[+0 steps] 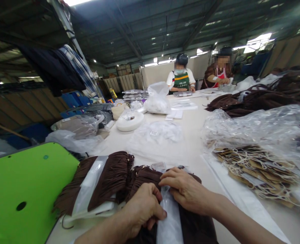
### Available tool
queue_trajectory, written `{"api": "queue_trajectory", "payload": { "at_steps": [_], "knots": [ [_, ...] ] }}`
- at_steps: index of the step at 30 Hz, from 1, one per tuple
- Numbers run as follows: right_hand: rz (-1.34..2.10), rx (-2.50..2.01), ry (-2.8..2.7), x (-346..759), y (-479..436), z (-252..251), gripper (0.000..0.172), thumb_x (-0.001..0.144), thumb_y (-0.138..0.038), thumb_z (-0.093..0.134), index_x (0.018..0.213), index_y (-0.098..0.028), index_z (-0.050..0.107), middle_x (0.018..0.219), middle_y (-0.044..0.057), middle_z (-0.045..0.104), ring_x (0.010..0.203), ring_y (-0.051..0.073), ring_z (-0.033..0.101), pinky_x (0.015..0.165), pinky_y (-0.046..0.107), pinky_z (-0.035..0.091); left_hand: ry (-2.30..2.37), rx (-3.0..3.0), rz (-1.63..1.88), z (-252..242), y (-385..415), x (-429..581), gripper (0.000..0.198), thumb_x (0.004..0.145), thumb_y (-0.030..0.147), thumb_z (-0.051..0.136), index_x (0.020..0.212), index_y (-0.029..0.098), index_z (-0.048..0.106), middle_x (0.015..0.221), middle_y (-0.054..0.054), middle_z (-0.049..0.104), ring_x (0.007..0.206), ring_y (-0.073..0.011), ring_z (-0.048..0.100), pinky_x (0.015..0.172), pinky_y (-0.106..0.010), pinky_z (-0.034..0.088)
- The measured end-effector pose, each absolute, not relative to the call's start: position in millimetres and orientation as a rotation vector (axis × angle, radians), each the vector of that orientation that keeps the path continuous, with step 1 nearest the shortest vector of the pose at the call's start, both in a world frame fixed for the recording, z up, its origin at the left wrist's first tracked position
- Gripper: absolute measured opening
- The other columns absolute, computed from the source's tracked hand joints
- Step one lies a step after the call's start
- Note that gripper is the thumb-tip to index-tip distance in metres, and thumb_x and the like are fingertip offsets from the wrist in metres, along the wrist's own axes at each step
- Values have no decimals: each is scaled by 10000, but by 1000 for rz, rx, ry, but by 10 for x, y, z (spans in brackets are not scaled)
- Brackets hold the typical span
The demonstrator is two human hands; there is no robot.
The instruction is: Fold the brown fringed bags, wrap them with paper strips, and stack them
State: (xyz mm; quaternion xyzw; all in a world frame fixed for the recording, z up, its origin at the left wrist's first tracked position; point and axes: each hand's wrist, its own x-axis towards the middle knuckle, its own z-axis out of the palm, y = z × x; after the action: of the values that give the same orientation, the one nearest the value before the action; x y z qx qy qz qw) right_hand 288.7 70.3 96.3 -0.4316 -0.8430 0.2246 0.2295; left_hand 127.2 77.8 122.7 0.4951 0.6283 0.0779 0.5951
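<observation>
My left hand is closed, its thumb and fingers pinching the left edge of a translucent plastic strip. Bent over the strip's upper end, the fingers of my right hand grip it from the other side. Beneath both hands lies a dark brown fringed piece, with the strip running lengthwise across it. My fingers hide part of the strip and the brown material. Just left sits a second brown fringed bundle, wrapped with a similar plastic band and resting on white sheets.
A green board stands at the left. Kraft tags with white strings lie right, by crumpled plastic and more brown material. A white roll and filled bag stand ahead. Two co-workers work at the far end.
</observation>
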Motion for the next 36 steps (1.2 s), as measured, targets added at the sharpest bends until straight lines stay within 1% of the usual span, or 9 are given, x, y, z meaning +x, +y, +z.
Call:
{"api": "queue_trajectory", "payload": {
  "at_steps": [4,8,14,16,19,24,26,32,36],
  "knots": [
    [771,-1142,-2369,2910,786,891,442,722,-45,413,1030,-265,642,1113,2,606,1018,180,500,906,351,351,1444,1043,183,1187,808,1269,323,469,-50,549,651,194,439,303,107,415,203,-66,299,246,-181,118],
    [865,-1102,-2421,2941,835,907,423,722,-51,429,1038,-227,650,1144,26,602,1048,182,506,939,347,332,1394,940,112,1147,884,1284,277,416,-55,539,516,186,446,278,79,401,204,-70,302,237,-171,151],
    [1030,-1070,-2421,2977,889,959,359,743,-119,534,1072,-217,639,1170,48,588,1106,195,488,982,345,313,1338,927,129,1097,910,1263,171,449,17,561,432,158,466,275,51,403,232,-55,317,263,-157,182],
    [1079,-1071,-2411,2988,909,969,358,732,-126,565,1071,-213,639,1182,52,580,1115,202,485,985,348,314,1361,938,172,1089,882,1259,143,457,31,549,440,153,475,287,53,409,238,-44,308,267,-155,180],
    [1146,-1061,-2386,3004,943,974,350,725,-132,601,1067,-193,641,1173,56,584,1110,202,487,984,336,318,1456,939,253,1095,822,1258,144,461,52,534,518,172,478,307,66,430,247,-53,326,261,-158,171],
    [1174,-1068,-2370,3017,976,962,356,710,-107,622,1061,-162,638,1151,65,591,1098,203,492,963,321,334,1416,980,360,1104,753,1243,247,465,76,553,689,175,519,291,91,421,254,-55,314,281,-154,166],
    [1170,-1063,-2361,3017,976,949,353,705,-109,628,1053,-167,639,1145,62,594,1096,203,495,960,316,336,1404,1000,351,1093,756,1239,263,463,76,565,707,166,526,294,88,428,253,-53,311,284,-156,158],
    [1146,-1047,-2335,3025,949,887,342,705,-117,631,1038,-191,638,1138,57,600,1089,197,507,964,324,339,1454,968,274,1067,822,1261,230,440,55,565,635,162,510,330,56,481,250,-57,327,276,-165,133],
    [1131,-1046,-2333,3034,943,861,329,710,-130,635,1034,-187,639,1138,54,603,1084,202,507,964,332,337,1472,949,138,1116,876,1308,136,427,40,551,490,149,501,306,32,461,230,-61,323,265,-175,132]
  ]
}}
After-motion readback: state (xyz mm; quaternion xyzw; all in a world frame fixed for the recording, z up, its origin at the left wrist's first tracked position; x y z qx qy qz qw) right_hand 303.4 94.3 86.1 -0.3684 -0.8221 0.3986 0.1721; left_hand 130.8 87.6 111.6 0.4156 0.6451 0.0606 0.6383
